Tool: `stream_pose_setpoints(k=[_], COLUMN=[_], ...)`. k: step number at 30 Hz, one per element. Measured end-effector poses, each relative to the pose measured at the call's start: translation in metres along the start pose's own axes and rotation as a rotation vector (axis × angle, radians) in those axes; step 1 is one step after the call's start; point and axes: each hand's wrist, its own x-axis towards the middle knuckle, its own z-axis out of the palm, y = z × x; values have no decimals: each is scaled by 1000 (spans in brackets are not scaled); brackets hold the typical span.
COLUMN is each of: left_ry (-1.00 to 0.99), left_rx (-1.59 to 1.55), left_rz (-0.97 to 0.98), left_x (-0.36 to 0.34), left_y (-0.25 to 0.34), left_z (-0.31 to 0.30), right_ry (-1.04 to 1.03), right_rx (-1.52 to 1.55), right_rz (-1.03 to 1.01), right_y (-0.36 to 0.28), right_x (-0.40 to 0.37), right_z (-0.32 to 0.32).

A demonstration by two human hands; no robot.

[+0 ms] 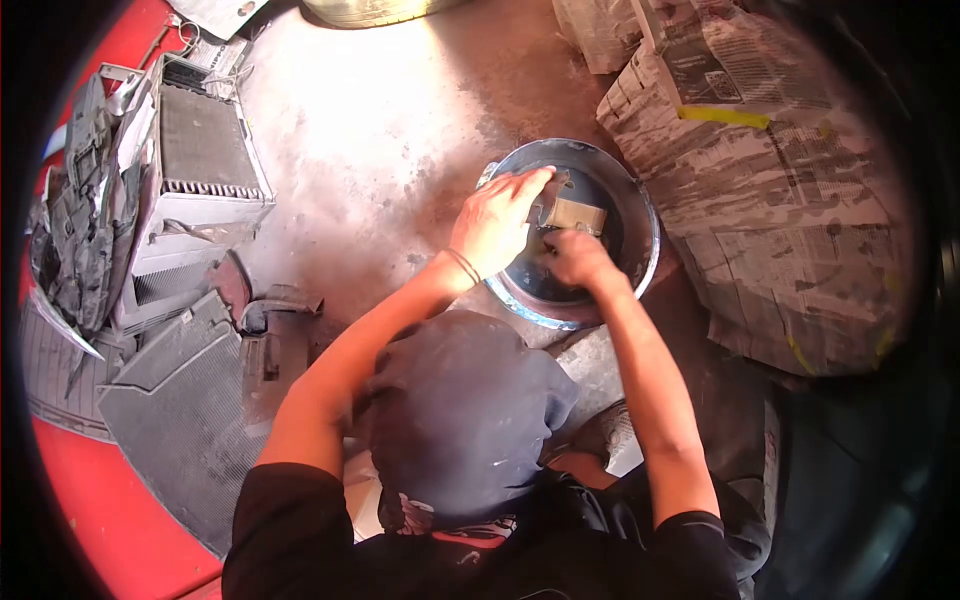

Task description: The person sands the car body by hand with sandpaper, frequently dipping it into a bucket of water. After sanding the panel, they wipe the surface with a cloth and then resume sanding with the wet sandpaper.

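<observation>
A round basin [570,322] with a shiny metal rim and a dark inside stands on the floor in front of me. My left hand [497,222] reaches over its left side, fingers pressed together along a small greyish piece [547,208] whose kind I cannot make out. Low inside the basin, my right hand [580,260] is closed and slightly blurred; whatever its fingers hold is hidden. Just above the right hand lies a tan rectangular block [578,216].
At left, a radiator-like finned unit [205,140], crumpled dark parts [85,215] and a ribbed grey panel [190,400] lie by a red surface [110,510]. Newspaper-covered bodywork [770,210] stands close on the right. A round yellowish object [380,12] sits at the top edge.
</observation>
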Motion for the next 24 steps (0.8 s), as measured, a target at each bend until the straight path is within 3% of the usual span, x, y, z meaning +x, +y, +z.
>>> stream_pose_setpoints(k=[5, 8, 10, 11, 14, 15, 18, 22, 24], left_ry=[-13, -5, -32, -8, 47, 59, 54, 39, 5], left_rx=[4, -13, -48, -55, -82, -92, -99, -91, -12], left_rz=[-58, -61, -97, -86, -62, -59, -60, -66, -18], left_x=[-1, -2, -3, -3, -4, -4, -4, -3, -2], left_y=[8, 7, 9, 8, 4, 3, 4, 3, 0], left_z=[2, 2, -3, -2, 3, 3, 2, 2, 2], right_ry=[-182, -223, -148, -96, 238, 247, 40, -46, -30], right_rx=[1046, 1320, 1385, 1262, 484, 478, 1257, 1604, 1601], right_rz=[66, 72, 31, 47, 154, 114, 137, 128, 81], right_y=[26, 17, 19, 24, 17, 13, 19, 14, 17], right_x=[-38, -42, -35, -28, -22, -25, -24, -46, -46], right_z=[-50, -65, -60, -57, -66, -73, -77, -100, -98])
